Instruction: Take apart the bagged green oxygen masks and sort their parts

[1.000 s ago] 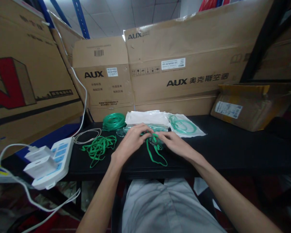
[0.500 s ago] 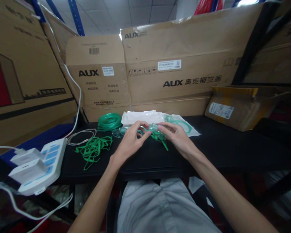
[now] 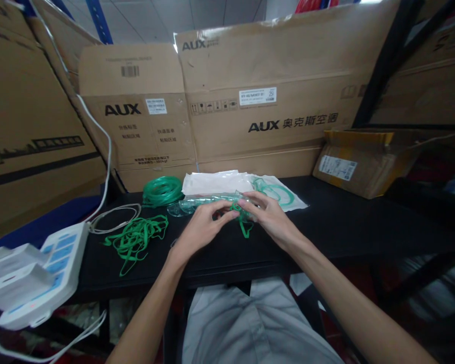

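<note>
My left hand (image 3: 199,227) and my right hand (image 3: 267,218) meet over the middle of the black table (image 3: 345,227). Together they pinch a clear plastic mask (image 3: 227,203) with a green strap (image 3: 243,222) that hangs in a short loop between the fingers. Left of my hands lies a loose pile of green straps (image 3: 134,237). A coil of green tubing (image 3: 162,189) sits behind that pile. Flat clear bags (image 3: 220,181) lie just beyond my hands, one holding green tubing (image 3: 275,192).
A white power strip (image 3: 41,275) with plugged adapters lies at the left, with white cables (image 3: 114,215) beside it. Large AUX cardboard boxes (image 3: 265,101) wall off the back. A smaller brown box (image 3: 358,159) rests at the right rear of the table.
The long strap loop that trailed toward me has been drawn up into a short loop at my fingers. The view has shifted rightward and slightly down.
</note>
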{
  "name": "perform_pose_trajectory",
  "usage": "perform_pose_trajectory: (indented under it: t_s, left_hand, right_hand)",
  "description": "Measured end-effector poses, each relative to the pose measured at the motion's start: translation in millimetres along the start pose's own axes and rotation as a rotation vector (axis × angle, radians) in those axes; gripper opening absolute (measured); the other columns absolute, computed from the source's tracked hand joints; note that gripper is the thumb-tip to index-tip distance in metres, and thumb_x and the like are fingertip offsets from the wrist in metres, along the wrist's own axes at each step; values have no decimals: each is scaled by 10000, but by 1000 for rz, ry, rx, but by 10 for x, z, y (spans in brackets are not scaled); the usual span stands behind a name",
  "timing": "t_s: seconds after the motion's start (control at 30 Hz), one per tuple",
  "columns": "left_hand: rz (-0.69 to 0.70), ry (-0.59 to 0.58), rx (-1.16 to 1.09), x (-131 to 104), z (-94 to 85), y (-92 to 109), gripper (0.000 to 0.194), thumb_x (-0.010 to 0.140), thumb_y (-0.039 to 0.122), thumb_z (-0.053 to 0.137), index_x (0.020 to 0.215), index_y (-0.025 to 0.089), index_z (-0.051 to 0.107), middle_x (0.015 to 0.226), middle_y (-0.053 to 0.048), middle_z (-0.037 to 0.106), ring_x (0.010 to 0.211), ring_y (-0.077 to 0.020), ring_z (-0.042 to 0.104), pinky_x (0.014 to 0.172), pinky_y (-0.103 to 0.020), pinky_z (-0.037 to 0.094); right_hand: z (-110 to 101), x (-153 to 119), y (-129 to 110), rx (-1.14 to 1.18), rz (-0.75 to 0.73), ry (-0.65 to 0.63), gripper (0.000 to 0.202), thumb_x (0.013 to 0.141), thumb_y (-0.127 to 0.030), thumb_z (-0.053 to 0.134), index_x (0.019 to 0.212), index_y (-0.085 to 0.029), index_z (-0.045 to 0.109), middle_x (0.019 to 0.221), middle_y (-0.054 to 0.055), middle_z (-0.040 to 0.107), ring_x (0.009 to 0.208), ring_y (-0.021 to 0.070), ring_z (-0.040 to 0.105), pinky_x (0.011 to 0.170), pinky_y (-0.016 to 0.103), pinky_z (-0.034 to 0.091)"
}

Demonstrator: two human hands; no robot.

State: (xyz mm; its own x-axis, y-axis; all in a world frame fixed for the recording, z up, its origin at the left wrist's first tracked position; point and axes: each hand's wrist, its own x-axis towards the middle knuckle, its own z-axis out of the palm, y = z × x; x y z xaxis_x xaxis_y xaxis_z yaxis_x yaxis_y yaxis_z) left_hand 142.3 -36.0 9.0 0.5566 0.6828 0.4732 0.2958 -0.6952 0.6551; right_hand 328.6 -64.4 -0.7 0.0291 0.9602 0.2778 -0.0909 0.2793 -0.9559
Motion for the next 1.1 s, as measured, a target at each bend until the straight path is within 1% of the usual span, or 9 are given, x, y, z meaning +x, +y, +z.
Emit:
perform_pose_trajectory:
  t_s: [0.13,0.33,0.47,0.57,0.7,0.8,0.97,1.03,1.1]
  left_hand:
    - [-34,-6,15,-10,-96,-1,262,920,433,626,992,218,758,987,-12,773,923,-216,689,854,-283,494]
    - [-31,51,86,-36,-168,30,287,970,375,567,1167,226,714,860,5,764,822,-180,698,813,-262,497]
    - [30,52,194,-36,-139,29,200,948,344,616,1056,222,732,990,-3,764,896,-179,692,849,-258,487]
    - [77,54,236,-26,-111,35,163,949,319,621,1024,218,723,1031,-13,750,958,-187,677,892,-266,471]
    - [124,33,266,-32,-112,57,169,983,272,563,954,209,717,1007,-20,738,969,-181,665,913,-268,451]
    - [102,49,300,-48,-174,-1,190,980,294,563,911,204,715,975,-23,737,940,-184,664,894,-275,454]
    - [-8,81,335,-68,-378,-156,237,961,362,581,858,207,729,927,-20,746,897,-199,674,859,-287,467]
    - [-36,45,327,-78,-414,-137,257,956,394,588,857,213,742,918,-13,750,890,-197,675,852,-285,468]
    - [-17,32,300,-85,-394,-66,254,961,406,582,927,224,755,987,-11,755,953,-195,671,901,-284,459]
  right_hand:
    - [5,-9,0,14,113,-108,399,716,-502,813,900,-167,697,863,30,707,778,161,648,653,248,488]
    - [-28,18,16,-44,53,-106,420,740,-502,798,943,-177,626,759,-9,664,680,130,631,582,221,487]
    - [-31,46,45,-54,53,-111,513,706,-582,791,970,-200,571,726,-30,638,658,145,638,562,263,560]
    - [-23,54,65,-64,56,-128,528,700,-601,784,971,-186,602,779,-4,656,674,149,643,550,276,583]
    - [-37,52,68,-125,34,-179,459,731,-589,765,801,-146,669,714,7,638,574,114,585,515,252,550]
    - [-88,63,54,-155,29,-166,451,740,-587,761,774,-146,674,656,-1,620,526,114,567,489,256,538]
    - [-175,74,-1,-250,1,-150,484,758,-617,726,774,-137,666,703,20,644,497,125,590,460,273,546]
    - [-157,58,-23,-267,8,-155,485,751,-619,730,766,-140,659,672,1,615,473,120,584,442,266,535]
    - [-107,32,-39,-264,16,-172,478,740,-615,741,759,-146,653,636,-20,580,465,117,577,437,256,526]
